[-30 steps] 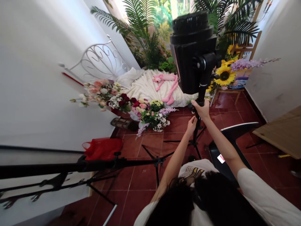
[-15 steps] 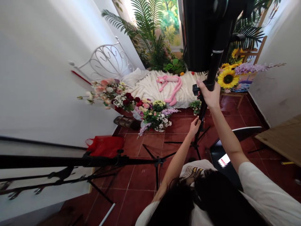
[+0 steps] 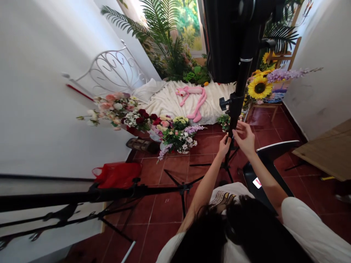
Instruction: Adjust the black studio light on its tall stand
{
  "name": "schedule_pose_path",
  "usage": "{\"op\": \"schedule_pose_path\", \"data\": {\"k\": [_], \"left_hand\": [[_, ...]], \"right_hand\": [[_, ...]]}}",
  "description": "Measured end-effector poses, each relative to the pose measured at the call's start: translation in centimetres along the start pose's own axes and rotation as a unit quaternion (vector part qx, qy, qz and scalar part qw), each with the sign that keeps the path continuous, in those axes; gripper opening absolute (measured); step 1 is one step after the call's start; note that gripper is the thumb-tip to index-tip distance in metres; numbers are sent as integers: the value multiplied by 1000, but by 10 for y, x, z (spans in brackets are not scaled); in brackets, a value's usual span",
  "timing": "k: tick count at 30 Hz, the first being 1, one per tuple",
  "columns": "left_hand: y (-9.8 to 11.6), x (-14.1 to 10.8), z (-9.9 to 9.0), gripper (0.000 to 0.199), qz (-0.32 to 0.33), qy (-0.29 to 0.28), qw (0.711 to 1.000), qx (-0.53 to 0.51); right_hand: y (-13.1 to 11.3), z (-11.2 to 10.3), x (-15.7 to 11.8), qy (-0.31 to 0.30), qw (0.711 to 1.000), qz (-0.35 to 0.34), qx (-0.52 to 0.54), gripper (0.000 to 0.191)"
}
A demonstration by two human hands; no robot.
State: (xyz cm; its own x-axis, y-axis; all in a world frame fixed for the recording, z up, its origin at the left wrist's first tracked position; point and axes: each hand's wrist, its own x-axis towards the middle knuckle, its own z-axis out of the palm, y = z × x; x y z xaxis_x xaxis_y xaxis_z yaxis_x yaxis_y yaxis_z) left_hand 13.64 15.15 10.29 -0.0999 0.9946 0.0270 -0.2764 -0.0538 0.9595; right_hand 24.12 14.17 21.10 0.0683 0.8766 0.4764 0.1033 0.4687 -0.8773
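A black light stand rises in front of me, carrying a large black boxy fixture at its top. My left hand is closed round the lower part of its pole. Just to the right of the pole, my right hand has its fingers apart and bent, with the thumb close to the tube. Whether that thumb touches the pole I cannot tell. Above both hands, a black clamp knob sticks out to the left of the stand's collar.
A second black stand crosses the lower left, legs spread on the red tiles. Bouquets stand before a cream-draped bed with a pink plush toy. A black chair holds a phone. A red bag lies left.
My right hand has let go of the stand's collar and come down the pole, near my left hand. The left hand keeps its hold. The view has shifted slightly.
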Motion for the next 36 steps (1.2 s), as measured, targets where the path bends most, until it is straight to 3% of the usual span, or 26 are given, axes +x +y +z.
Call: {"op": "schedule_pose_path", "data": {"k": [5, 9, 15, 21, 24, 30, 32, 36], "left_hand": [[4, -2, 1, 62, -3, -18, 1000, -12], [10, -5, 1, 64, -3, -27, 1000, -9], [12, -6, 0, 65, -12, -42, 999, -17], [7, -4, -2, 61, 1, -45, 999, -30], [4, -1, -2, 62, 0, -41, 998, -38], [-1, 3, -2, 67, -3, -26, 999, -48], [-1, 3, -3, 64, -4, -32, 998, -46], [-1, 1, -4, 60, -15, -38, 998, -42]], "right_hand": [[21, -28, -57, -58, 987, -20, -146, 16], [33, -31, -83, -96, 976, 0, -196, 20], [41, -15, -99, -24, 986, 112, -123, 40], [47, -9, -86, 37, 977, 210, -6, 47], [54, -4, -81, 58, 945, 299, 116, 48], [56, 3, -84, 77, 827, 453, 324, 31], [55, 1, -83, 57, 838, 455, 295, 35], [49, -9, -80, 6, 933, 354, 60, 58]]}}
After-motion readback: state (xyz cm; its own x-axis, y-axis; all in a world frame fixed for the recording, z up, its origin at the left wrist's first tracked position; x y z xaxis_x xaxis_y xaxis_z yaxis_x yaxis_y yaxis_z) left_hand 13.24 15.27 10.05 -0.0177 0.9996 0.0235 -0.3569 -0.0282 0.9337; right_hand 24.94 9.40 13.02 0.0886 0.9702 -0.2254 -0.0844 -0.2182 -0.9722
